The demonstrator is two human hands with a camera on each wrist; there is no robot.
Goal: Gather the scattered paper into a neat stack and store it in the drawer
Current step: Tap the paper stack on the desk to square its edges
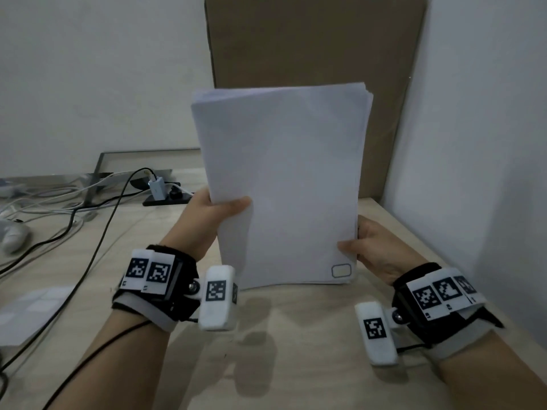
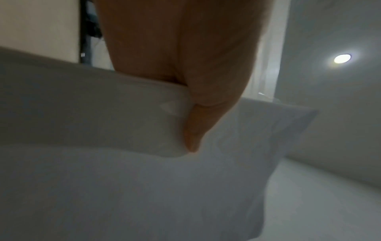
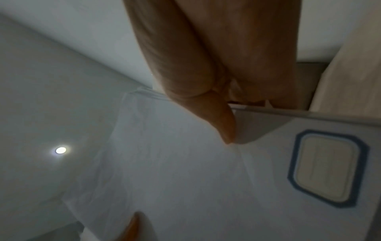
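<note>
A stack of white paper [image 1: 284,184] stands upright on its short edge on the wooden desk [image 1: 284,344], its top sheets slightly fanned. My left hand [image 1: 217,210] grips the stack's left edge, thumb across the front. My right hand [image 1: 359,247] grips the right edge lower down, thumb on the front near a small printed rounded box [image 1: 341,270]. The left wrist view shows the thumb [image 2: 198,114] pressed on the paper [image 2: 123,187]. The right wrist view shows the thumb [image 3: 214,114] on the sheet [image 3: 175,179] beside the blue-outlined box [image 3: 326,169]. No drawer is in view.
A large brown cardboard sheet [image 1: 313,54] leans on the wall behind the stack. Cables [image 1: 97,220], a charger [image 1: 157,189] and a metal frame [image 1: 100,170] crowd the desk's left side. A white sheet [image 1: 29,315] lies at the near left. The wall stands close on the right.
</note>
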